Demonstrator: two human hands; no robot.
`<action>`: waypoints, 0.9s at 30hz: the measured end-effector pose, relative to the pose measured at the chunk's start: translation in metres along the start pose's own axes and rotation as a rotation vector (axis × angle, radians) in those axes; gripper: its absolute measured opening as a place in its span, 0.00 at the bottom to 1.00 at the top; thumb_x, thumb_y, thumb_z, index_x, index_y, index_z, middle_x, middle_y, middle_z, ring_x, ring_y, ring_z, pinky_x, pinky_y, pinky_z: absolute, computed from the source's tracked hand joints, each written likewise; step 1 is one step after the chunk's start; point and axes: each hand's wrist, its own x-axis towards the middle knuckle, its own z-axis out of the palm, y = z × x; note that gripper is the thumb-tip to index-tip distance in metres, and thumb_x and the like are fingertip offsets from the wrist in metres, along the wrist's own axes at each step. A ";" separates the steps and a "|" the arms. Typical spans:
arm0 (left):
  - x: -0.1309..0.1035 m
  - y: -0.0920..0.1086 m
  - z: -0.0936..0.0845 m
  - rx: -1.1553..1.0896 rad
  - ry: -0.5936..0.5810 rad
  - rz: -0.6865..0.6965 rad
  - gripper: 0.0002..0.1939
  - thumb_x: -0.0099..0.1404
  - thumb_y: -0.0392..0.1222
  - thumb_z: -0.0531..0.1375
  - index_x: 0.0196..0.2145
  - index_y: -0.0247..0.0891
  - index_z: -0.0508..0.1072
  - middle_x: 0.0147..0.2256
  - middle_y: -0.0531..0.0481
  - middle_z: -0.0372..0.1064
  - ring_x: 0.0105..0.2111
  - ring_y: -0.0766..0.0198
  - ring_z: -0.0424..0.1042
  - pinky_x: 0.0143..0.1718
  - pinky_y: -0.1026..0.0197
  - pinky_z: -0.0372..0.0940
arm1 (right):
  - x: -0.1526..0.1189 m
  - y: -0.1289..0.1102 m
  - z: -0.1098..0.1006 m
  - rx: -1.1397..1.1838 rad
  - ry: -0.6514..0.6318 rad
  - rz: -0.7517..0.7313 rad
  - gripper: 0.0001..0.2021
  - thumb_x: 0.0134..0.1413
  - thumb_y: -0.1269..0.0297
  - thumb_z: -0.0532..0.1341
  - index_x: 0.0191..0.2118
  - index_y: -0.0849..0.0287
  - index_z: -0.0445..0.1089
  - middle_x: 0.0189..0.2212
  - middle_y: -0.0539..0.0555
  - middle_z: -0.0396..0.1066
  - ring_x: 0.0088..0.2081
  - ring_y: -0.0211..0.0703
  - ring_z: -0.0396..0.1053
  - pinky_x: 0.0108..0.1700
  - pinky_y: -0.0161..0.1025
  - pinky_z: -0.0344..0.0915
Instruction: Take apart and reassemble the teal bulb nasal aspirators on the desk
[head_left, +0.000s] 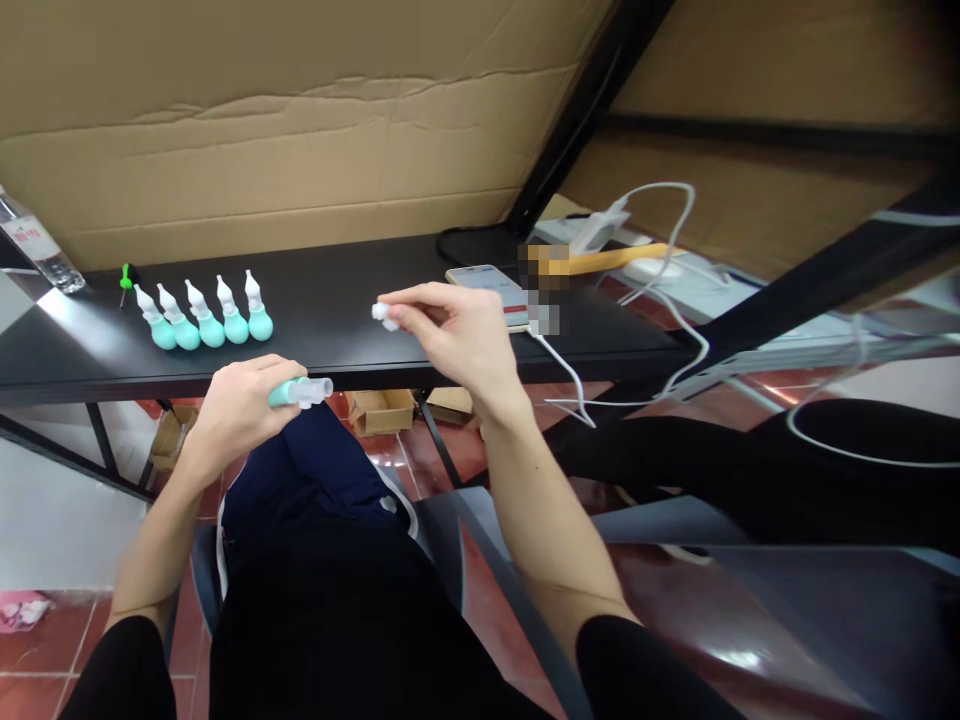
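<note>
My left hand [244, 410] is wrapped round a teal bulb piece with a clear, open-ended tube [315, 391] pointing right, just in front of the table edge. Over the black table [330, 300], my right hand [465, 335] pinches a small white translucent piece [385, 315] between thumb and fingertips. The two held pieces are apart. Several teal bulbs with clear pointed nozzles [211, 327] stand in a row on the table, behind my left hand.
A green-handled screwdriver [127, 280] and a water bottle [39, 245] are at the left. A phone [491, 290] with a white cable [562, 365] lies beyond my right hand. Cardboard [300, 130] backs the table. At the right a person's dark-clothed leg [675, 450] shows.
</note>
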 end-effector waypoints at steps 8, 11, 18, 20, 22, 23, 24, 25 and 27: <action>0.001 -0.003 -0.009 -0.005 0.004 -0.062 0.06 0.67 0.35 0.64 0.39 0.43 0.82 0.41 0.52 0.84 0.38 0.60 0.81 0.39 0.60 0.68 | 0.107 0.048 0.039 -0.534 -0.345 -0.048 0.14 0.67 0.72 0.63 0.45 0.57 0.89 0.41 0.58 0.88 0.49 0.57 0.83 0.57 0.49 0.74; 0.000 -0.003 -0.009 0.007 0.006 -0.064 0.07 0.67 0.34 0.63 0.39 0.43 0.82 0.39 0.52 0.84 0.37 0.60 0.80 0.39 0.61 0.67 | 0.136 0.055 0.060 -0.600 -0.480 -0.030 0.12 0.66 0.73 0.66 0.46 0.59 0.90 0.42 0.60 0.88 0.49 0.58 0.83 0.55 0.47 0.75; 0.000 -0.004 -0.007 0.012 0.019 -0.084 0.08 0.67 0.34 0.64 0.40 0.43 0.83 0.40 0.51 0.85 0.37 0.60 0.80 0.38 0.60 0.67 | 0.139 0.071 0.076 -0.660 -0.580 0.007 0.13 0.65 0.78 0.68 0.49 0.59 0.90 0.44 0.63 0.87 0.46 0.55 0.85 0.51 0.44 0.77; 0.001 -0.003 -0.008 0.013 0.015 -0.094 0.08 0.67 0.34 0.64 0.39 0.42 0.83 0.40 0.51 0.84 0.37 0.60 0.80 0.38 0.60 0.66 | 0.139 0.075 0.075 -0.599 -0.597 0.005 0.14 0.67 0.75 0.70 0.54 0.60 0.88 0.43 0.63 0.88 0.45 0.53 0.84 0.53 0.44 0.77; 0.001 -0.002 -0.009 0.017 0.012 -0.101 0.08 0.67 0.33 0.63 0.38 0.42 0.82 0.38 0.52 0.84 0.36 0.60 0.79 0.37 0.60 0.65 | 0.141 0.077 0.072 -0.553 -0.604 0.019 0.18 0.67 0.72 0.72 0.60 0.60 0.85 0.43 0.63 0.88 0.45 0.52 0.84 0.56 0.44 0.76; 0.001 -0.002 -0.010 0.019 0.013 -0.101 0.08 0.67 0.33 0.63 0.38 0.42 0.82 0.37 0.52 0.83 0.35 0.61 0.78 0.36 0.60 0.65 | 0.142 0.078 0.071 -0.542 -0.604 0.027 0.21 0.67 0.72 0.72 0.63 0.61 0.84 0.43 0.62 0.88 0.44 0.51 0.84 0.57 0.44 0.76; 0.001 -0.002 -0.010 0.020 0.014 -0.099 0.07 0.67 0.34 0.63 0.37 0.42 0.82 0.36 0.52 0.83 0.34 0.61 0.78 0.36 0.60 0.64 | 0.144 0.078 0.068 -0.536 -0.602 0.034 0.23 0.67 0.71 0.73 0.65 0.60 0.82 0.42 0.62 0.88 0.44 0.51 0.84 0.57 0.45 0.75; 0.000 -0.002 -0.011 0.018 0.014 -0.095 0.07 0.68 0.34 0.63 0.37 0.42 0.81 0.36 0.52 0.82 0.34 0.61 0.78 0.36 0.60 0.64 | 0.145 0.078 0.066 -0.531 -0.597 0.037 0.24 0.67 0.71 0.73 0.67 0.61 0.81 0.41 0.61 0.88 0.44 0.52 0.83 0.58 0.45 0.75; 0.000 -0.003 -0.011 0.009 0.016 -0.090 0.06 0.68 0.35 0.63 0.37 0.42 0.81 0.36 0.52 0.82 0.34 0.61 0.78 0.37 0.60 0.64 | 0.147 0.079 0.060 -0.521 -0.572 0.033 0.23 0.66 0.71 0.73 0.66 0.61 0.81 0.40 0.61 0.88 0.45 0.53 0.83 0.58 0.46 0.75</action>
